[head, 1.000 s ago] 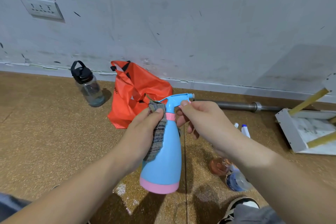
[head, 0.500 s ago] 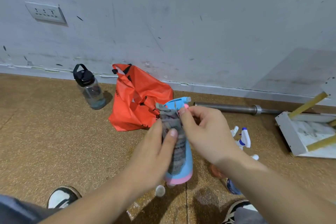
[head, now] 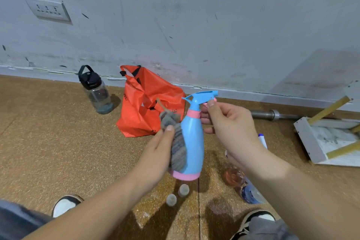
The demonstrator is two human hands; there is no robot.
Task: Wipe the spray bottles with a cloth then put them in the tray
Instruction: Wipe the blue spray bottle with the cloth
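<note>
Right hand (head: 229, 126) pinches the bottle (head: 194, 142) by its neck (hold steady); left hand (head: 157, 154), gripping the cloth (head: 177, 150), should rub all round.

**A:** ok what's actually happening here?

**B:** the right hand (head: 231, 128) has the blue spray bottle (head: 192, 142) by its pink collar, upright and off the floor. The left hand (head: 155, 154) grips a grey striped cloth (head: 176, 148) and presses it against the bottle's left side.

**A:** and the floor?

**B:** there's an orange bag (head: 148, 107) by the wall with a dark-lidded water bottle (head: 96, 91) to its left. More spray bottles (head: 250, 194) are lying under the right forearm. Two small round bits (head: 183, 190) too, too blurry to tell what they are.
</note>
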